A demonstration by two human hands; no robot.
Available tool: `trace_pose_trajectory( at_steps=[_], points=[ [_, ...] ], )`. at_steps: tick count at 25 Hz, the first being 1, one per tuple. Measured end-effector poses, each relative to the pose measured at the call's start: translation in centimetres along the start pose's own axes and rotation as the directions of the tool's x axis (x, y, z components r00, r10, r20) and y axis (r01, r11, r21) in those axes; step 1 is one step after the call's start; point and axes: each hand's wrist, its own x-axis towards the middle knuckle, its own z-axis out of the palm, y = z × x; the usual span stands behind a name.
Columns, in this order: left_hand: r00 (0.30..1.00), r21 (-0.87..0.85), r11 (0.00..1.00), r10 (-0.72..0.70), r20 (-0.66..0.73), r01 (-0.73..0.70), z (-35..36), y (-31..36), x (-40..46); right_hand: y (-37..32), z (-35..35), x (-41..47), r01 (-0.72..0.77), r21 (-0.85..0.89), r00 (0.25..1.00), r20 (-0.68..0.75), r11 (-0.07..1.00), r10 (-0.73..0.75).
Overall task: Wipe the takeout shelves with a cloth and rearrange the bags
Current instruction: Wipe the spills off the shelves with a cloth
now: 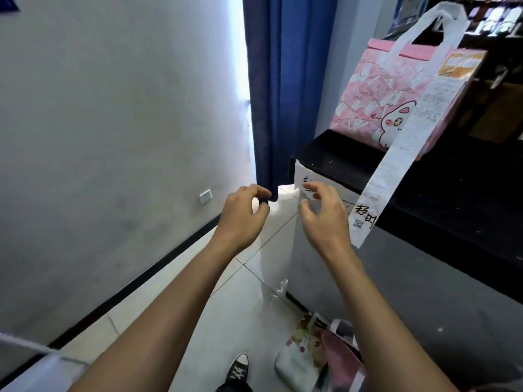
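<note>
A pink takeout bag [376, 89] with a white cartoon animal and white handles stands on the black shelf top [452, 188] at the upper right. A long white receipt [396, 171] hangs from it over the shelf's front edge. A white paper sign [339, 193] with handwritten characters is stuck to the shelf's corner. My right hand [322, 213] hovers just in front of that sign, fingers curled and apart, holding nothing. My left hand [243, 213] is raised beside it, left of the shelf corner, fingers loosely bent and empty. No cloth is in view.
A blue curtain [283, 80] hangs behind the shelf corner beside a white wall [113, 123]. More bags [311, 352] lie on the tiled floor at the shelf's foot, near my black sneaker [239, 366]. Dark shelving stands at the far upper right.
</note>
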Motion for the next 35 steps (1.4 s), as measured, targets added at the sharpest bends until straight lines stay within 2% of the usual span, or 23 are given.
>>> trace_pose_trajectory(
  at_steps=[7,14,20,29,35],
  points=[
    [0.966,0.075,0.977,-0.185,-0.179,0.201,-7.0,-4.2,-5.4,-6.0,7.0,-2.7,0.097,0.162,0.97,0.207,0.982,-0.13],
    [0.856,0.074,0.904,-0.37,-0.36,0.421,-13.9,-7.9,-13.5,-12.1,13.8,-8.0,0.138,0.311,0.878,0.401,0.94,-0.261],
    [0.769,0.034,0.854,-0.449,-0.455,0.519,-18.5,-10.2,-22.1,-17.2,17.3,-15.6,0.154,0.381,0.784,0.515,0.912,-0.348],
    [0.652,-0.049,0.817,-0.493,-0.576,0.575,-24.4,-11.6,-38.1,-24.2,18.0,-30.8,0.192,0.44,0.642,0.62,0.877,-0.451],
    [0.481,-0.124,0.747,-0.535,-0.695,0.653,-29.1,-12.7,-49.0,-30.4,20.0,-41.1,0.226,0.525,0.457,0.687,0.821,-0.565]
  ],
)
